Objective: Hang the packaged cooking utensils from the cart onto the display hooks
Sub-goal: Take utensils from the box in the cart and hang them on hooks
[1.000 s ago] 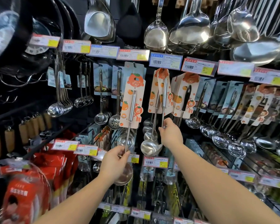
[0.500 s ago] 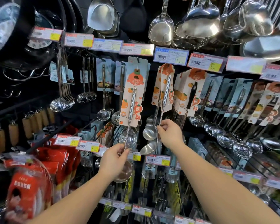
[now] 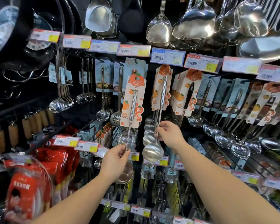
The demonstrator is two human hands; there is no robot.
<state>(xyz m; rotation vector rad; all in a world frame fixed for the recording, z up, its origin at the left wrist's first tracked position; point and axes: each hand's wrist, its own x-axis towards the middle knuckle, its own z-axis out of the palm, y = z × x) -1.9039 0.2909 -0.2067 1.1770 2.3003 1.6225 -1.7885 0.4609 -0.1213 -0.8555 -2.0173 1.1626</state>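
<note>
My left hand (image 3: 115, 160) grips the steel shaft of a packaged ladle (image 3: 132, 104) just above its bowl; its orange-printed card stands upright in front of a light-blue card on a hook (image 3: 136, 60). My right hand (image 3: 170, 135) pinches the shaft of a second carded ladle (image 3: 162, 94), which hangs from its hook below the blue price tag. That ladle's bowl (image 3: 152, 152) hangs just left of my right wrist. More carded ladles (image 3: 187, 92) hang to the right.
Price-tag rails (image 3: 134, 50) run across the display. Big steel spatulas and ladles (image 3: 194, 23) hang above, woks (image 3: 44, 29) at upper left. Red packaged goods (image 3: 32, 188) fill the lower left. Strainers and ladles (image 3: 225, 138) crowd the lower right hooks.
The held ladle in my left hand has dropped slightly lower against the cards behind it. My right hand stays on the hanging ladle's shaft. The camera tilted a little.
</note>
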